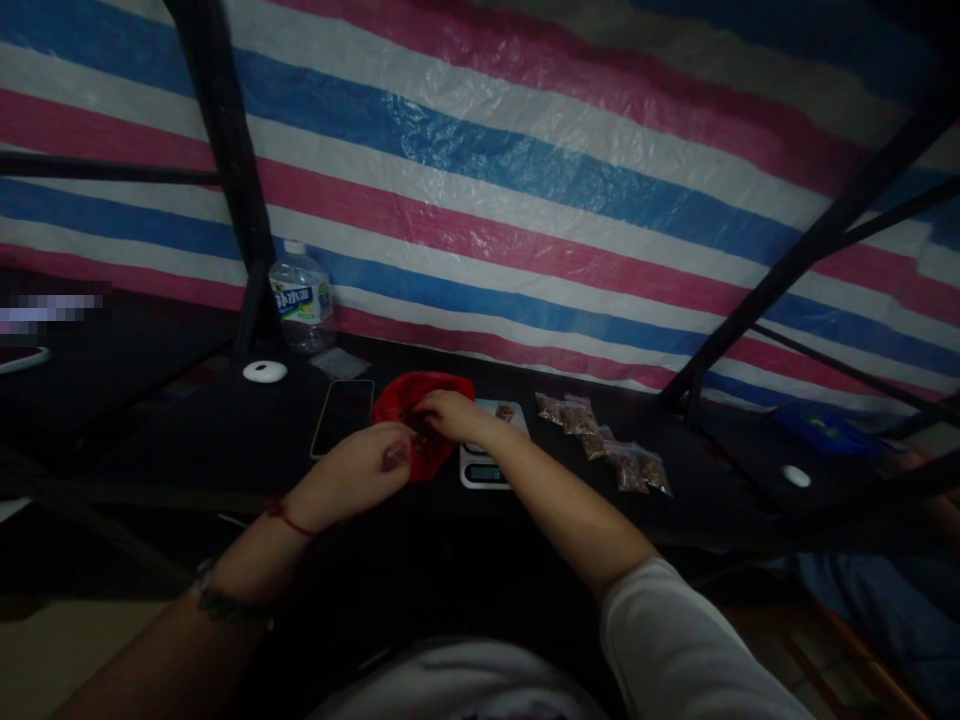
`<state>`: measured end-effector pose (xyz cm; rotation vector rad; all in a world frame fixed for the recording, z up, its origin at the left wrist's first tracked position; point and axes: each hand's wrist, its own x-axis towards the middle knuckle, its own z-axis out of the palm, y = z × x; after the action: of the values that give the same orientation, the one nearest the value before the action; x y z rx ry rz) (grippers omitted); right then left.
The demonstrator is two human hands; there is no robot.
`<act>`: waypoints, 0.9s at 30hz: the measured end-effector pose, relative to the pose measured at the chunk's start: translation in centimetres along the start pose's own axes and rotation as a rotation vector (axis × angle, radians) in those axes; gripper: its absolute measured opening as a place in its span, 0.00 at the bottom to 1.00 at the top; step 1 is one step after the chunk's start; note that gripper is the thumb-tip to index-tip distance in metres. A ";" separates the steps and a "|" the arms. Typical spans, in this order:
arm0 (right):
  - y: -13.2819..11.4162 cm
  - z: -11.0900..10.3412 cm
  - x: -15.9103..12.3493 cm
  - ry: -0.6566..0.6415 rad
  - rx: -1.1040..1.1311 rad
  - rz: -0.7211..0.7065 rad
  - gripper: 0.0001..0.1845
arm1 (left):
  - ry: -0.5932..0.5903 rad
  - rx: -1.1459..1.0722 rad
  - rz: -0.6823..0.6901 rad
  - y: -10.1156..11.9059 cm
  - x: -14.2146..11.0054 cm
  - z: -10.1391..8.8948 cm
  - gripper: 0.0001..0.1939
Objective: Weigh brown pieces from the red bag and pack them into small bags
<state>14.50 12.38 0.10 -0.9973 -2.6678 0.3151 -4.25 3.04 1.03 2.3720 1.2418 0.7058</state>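
Observation:
A red plastic bag point(442, 383) lies open on the dark table, with dark, loose bits inside that are too dim to identify. My left hand point(373, 462) is closed on the bag's near left edge. From the right, my right hand point(448, 413) reaches into the bag's mouth, its fingers bent together over the contents; what they pinch is hidden. Partly under my right forearm stands a white digital kitchen scale point(474, 478). On its platform rests a small clear bag of brown bits point(505, 411). Several small filled zip bags point(592, 440) lie in a row right of the scale.
Left of the red bag lies a phone point(343, 415). Behind it are a flat clear plastic bag point(341, 363) and a large clear bottle point(300, 300). White rounded objects point(265, 372) sit on either side. Dark metal posts point(232, 170) frame the table, and another person's arm point(930, 480) shows far right.

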 end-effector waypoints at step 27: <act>-1.0 3.4 1.7 -0.134 -0.127 -0.009 0.11 | -0.233 0.227 -0.156 0.2 -1.1 -0.4 0.08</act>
<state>11.54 12.37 -2.53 -1.0348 -2.8434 0.2196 -4.87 2.02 1.20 2.4140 1.4465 0.2427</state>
